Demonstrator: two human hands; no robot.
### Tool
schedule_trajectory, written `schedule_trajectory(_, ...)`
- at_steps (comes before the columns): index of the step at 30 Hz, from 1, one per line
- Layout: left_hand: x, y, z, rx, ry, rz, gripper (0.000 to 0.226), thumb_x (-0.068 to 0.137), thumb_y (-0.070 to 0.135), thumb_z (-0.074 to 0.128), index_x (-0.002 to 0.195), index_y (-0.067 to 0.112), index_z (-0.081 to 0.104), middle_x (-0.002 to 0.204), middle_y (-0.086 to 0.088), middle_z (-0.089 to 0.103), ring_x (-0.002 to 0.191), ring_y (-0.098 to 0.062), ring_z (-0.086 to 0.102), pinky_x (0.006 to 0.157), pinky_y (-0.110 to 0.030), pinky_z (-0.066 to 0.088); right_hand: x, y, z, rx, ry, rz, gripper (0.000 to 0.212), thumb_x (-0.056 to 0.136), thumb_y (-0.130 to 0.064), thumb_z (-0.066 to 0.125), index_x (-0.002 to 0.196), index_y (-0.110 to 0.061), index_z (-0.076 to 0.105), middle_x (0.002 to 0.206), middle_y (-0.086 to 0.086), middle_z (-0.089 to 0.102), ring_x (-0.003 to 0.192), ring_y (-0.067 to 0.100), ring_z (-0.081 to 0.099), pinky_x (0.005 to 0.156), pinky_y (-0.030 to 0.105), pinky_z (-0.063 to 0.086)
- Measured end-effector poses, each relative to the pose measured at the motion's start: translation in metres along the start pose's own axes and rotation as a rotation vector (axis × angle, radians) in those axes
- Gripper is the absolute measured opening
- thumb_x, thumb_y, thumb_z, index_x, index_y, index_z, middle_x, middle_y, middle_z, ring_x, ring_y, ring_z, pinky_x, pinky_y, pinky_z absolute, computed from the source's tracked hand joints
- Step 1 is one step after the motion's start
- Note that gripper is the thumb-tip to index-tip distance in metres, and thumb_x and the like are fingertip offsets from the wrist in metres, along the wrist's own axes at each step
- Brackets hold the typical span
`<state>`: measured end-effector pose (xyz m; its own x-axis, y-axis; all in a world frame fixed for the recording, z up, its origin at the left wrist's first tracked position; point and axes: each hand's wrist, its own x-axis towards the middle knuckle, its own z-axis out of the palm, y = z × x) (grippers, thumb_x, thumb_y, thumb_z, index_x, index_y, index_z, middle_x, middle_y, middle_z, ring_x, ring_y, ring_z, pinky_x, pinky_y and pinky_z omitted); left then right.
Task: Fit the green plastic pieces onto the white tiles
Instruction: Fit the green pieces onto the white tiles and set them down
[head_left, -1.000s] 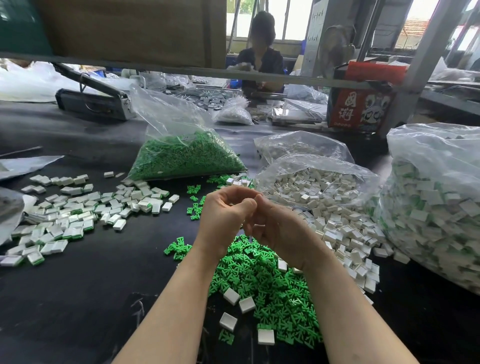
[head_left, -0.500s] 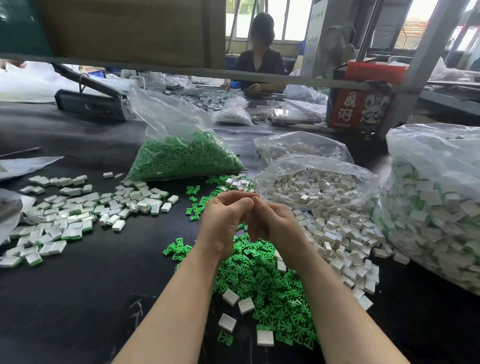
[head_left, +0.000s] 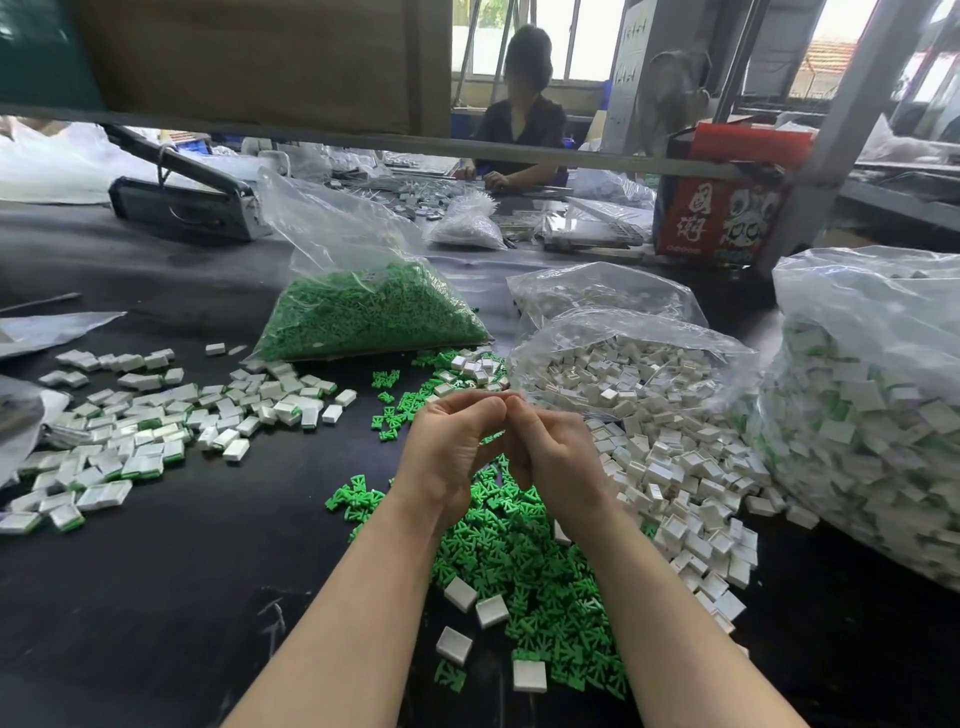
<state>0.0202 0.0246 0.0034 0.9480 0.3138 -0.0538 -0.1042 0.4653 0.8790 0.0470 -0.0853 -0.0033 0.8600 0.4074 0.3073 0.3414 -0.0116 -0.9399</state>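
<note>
My left hand (head_left: 452, 457) and my right hand (head_left: 556, 462) are raised together above the table, backs toward me. Their curled fingertips meet and pinch something small that the fingers hide. Below them lies a heap of loose green plastic pieces (head_left: 524, 566) with a few white tiles (head_left: 460, 592) on its near side. To the right, white tiles (head_left: 675, 499) spill from an open clear bag (head_left: 628, 364). At the left, a spread of tiles with green fitted (head_left: 156, 431) covers the black table (head_left: 156, 597).
A clear bag of green pieces (head_left: 369, 317) stands behind the hands. A big bag of tiles with green in them (head_left: 872, 415) fills the right edge. A red box (head_left: 722, 208), a dark tool (head_left: 182, 202) and a seated person (head_left: 519, 130) are beyond.
Both hands stay joined in the same spot; the fingertips have shifted only slightly. The piles and bags have not moved.
</note>
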Motion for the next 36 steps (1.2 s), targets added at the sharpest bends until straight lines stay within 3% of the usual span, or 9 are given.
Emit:
schedule_trajectory(5,-0.002,0.0,0.001,-0.026,-0.017,-0.021,0.043,0.09,-0.009,0.051,0.058,0.01,0.074,0.062,-0.011,0.068,0.048,-0.021,0.062,0.04,-0.027,0.051,0.001,0.003,0.0,0.043,-0.009,0.017,0.043,0.104,-0.02,0.045,0.066,-0.019,0.066,0.043,-0.008,0.056,0.038,0.003,0.043,0.04,0.015,0.033)
schedule_trajectory(12,-0.004,0.0,0.004,-0.059,-0.017,-0.041,0.047,0.09,-0.01,0.051,0.055,0.011,0.075,0.058,-0.008,0.068,0.047,-0.016,0.063,0.041,-0.023,0.051,0.001,0.008,-0.002,0.034,0.003,0.036,0.044,0.104,-0.022,0.046,0.065,-0.023,0.068,0.044,-0.006,0.052,0.041,0.008,0.043,0.042,0.02,0.033)
schedule_trajectory(17,-0.005,0.0,0.008,-0.066,0.014,-0.044,0.046,0.089,-0.012,0.051,0.054,0.009,0.074,0.057,-0.01,0.066,0.044,-0.017,0.061,0.039,-0.024,0.05,0.003,0.01,-0.004,0.02,-0.02,0.064,0.04,0.104,-0.022,0.044,0.089,0.0,0.073,0.047,-0.005,0.055,0.044,0.009,0.043,0.044,0.024,0.033)
schedule_trajectory(19,-0.006,0.0,0.009,-0.069,0.013,-0.05,0.046,0.089,-0.012,0.051,0.054,0.008,0.074,0.058,-0.011,0.067,0.045,-0.017,0.062,0.039,-0.024,0.05,0.003,0.011,-0.004,0.022,-0.021,0.071,0.038,0.104,-0.022,0.044,0.095,0.001,0.073,0.049,-0.004,0.056,0.045,0.009,0.044,0.044,0.024,0.033)
schedule_trajectory(26,-0.007,0.0,0.008,-0.089,0.046,-0.077,0.032,0.088,-0.012,0.052,0.065,0.001,0.07,0.061,-0.013,0.068,0.046,-0.019,0.064,0.039,-0.025,0.051,0.004,0.014,-0.004,0.007,-0.008,0.076,0.038,0.104,-0.022,0.045,0.08,-0.013,0.073,0.046,-0.004,0.053,0.043,0.007,0.043,0.043,0.023,0.032)
schedule_trajectory(30,-0.006,0.0,0.008,-0.085,0.039,-0.079,0.041,0.089,-0.012,0.051,0.058,0.006,0.073,0.06,-0.012,0.068,0.047,-0.019,0.064,0.039,-0.025,0.051,0.005,0.016,-0.005,-0.018,-0.007,0.05,0.04,0.104,-0.023,0.044,0.083,-0.006,0.073,0.049,-0.001,0.056,0.042,0.007,0.044,0.042,0.021,0.033)
schedule_trajectory(33,-0.004,0.002,0.003,-0.035,-0.009,-0.054,0.036,0.088,-0.009,0.054,0.065,0.008,0.076,0.067,-0.011,0.071,0.055,-0.017,0.067,0.047,-0.024,0.054,0.006,0.014,-0.003,0.073,-0.044,0.058,0.047,0.106,-0.028,0.038,0.094,0.001,0.072,0.051,0.001,0.053,0.041,0.006,0.041,0.041,0.017,0.031)
schedule_trajectory(36,-0.004,0.004,-0.001,0.04,-0.084,0.031,0.022,0.086,-0.004,0.061,0.079,0.009,0.078,0.073,-0.009,0.073,0.061,-0.014,0.067,0.057,-0.021,0.055,0.006,0.01,-0.002,0.265,-0.078,0.147,0.055,0.104,-0.039,0.033,0.073,-0.007,0.066,0.047,-0.008,0.045,0.038,0.002,0.038,0.039,0.014,0.03)
